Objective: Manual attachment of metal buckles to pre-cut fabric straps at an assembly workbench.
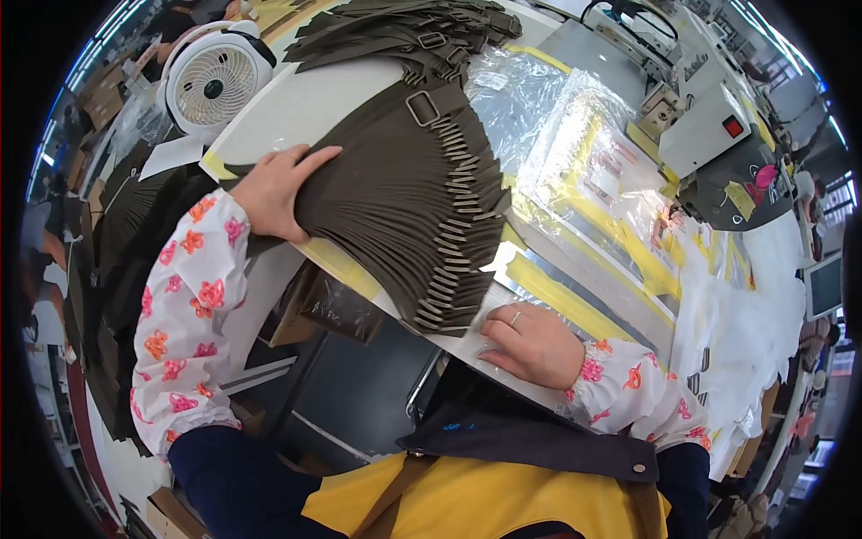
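Note:
A large fan of dark olive fabric straps [377,180] lies across the white table, a row of metal buckles along its right edge. One bigger rectangular buckle [422,109] sits at its top. My left hand [278,193] rests on the fan's left part, thumb and forefinger spread wide over the cloth; its other fingers are partly hidden. By the table's near edge, just right of the lowest buckles, my right hand [534,343] is closed, its fingers curled and a ring on one. Whatever lies under those fingertips is hidden.
More olive straps with buckles [404,40] are heaped at the back. Clear plastic and yellow tape [593,171] cover the table's right side, below a grey machine [709,130]. A white fan [215,81] stands back left. Dark straps [135,207] hang at left.

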A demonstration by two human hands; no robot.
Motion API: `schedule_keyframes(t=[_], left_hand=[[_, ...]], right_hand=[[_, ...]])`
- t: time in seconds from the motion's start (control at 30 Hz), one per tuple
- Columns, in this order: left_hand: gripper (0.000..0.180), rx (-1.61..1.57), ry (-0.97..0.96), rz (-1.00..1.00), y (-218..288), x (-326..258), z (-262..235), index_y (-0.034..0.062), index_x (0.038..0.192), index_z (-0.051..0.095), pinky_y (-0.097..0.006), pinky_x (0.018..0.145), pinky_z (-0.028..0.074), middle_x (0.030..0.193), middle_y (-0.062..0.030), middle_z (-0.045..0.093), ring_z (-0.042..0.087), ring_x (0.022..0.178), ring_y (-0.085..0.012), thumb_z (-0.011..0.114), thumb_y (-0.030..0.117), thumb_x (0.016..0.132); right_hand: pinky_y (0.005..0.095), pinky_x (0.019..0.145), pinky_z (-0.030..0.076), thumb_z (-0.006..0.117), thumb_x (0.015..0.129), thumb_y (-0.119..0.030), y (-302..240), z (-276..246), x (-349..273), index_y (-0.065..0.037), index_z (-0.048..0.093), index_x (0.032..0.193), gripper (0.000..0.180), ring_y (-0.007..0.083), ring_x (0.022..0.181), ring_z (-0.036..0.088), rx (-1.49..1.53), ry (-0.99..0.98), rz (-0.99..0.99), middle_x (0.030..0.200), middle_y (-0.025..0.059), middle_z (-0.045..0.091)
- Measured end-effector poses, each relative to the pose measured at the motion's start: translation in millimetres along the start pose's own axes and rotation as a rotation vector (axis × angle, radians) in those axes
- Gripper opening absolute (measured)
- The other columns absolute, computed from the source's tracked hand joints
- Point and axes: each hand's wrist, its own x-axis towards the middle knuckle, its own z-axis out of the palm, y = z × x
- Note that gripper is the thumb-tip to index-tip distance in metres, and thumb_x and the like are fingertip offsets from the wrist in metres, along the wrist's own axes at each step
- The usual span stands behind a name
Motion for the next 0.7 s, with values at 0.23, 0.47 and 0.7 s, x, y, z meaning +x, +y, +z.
schedule_keyframes(t=[0.23, 0.47, 0.7], left_hand=[[0.081, 0.418, 0.098, -0.308, -69, -7, 14, 0.0199, 0.133, 0.029, -0.041, 0.097, 0.030, 0.132, -0.0156, 0.035, 0.040, 0.117, -0.0306, 0.057, -0.007, 0.063], [0.050, -0.565, 0.911, -0.537, -59, -73, 107, -0.0010, 0.126, 0.036, -0.033, 0.094, 0.034, 0.122, -0.0176, 0.045, 0.044, 0.114, -0.0259, 0.055, 0.019, 0.084], [0.065, -0.926, 0.703, -0.571, -39, -81, 99, 0.0001, 0.129, 0.028, -0.031, 0.086, 0.040, 0.109, -0.0170, 0.052, 0.052, 0.099, -0.0203, 0.060, 0.032, 0.082]], right_hand=[[0.0341, 0.064, 0.047, 0.066, 0.071, -0.012, -1, -5, -2, -0.004, 0.053, 0.087, 0.022, 0.0280, 0.076, 0.057, -0.012, 0.005, 0.011, 0.086, 0.0098, 0.055], [0.0317, 0.064, 0.045, 0.064, 0.072, -0.006, 49, -43, 35, -0.003, 0.052, 0.091, 0.022, 0.0265, 0.074, 0.056, -0.017, 0.119, 0.273, 0.084, 0.0107, 0.054], [0.0340, 0.080, 0.044, 0.065, 0.075, -0.025, 127, -57, 164, -0.002, 0.046, 0.113, 0.049, 0.0282, 0.097, 0.053, -0.227, 0.214, 0.107, 0.107, 0.0154, 0.051]])
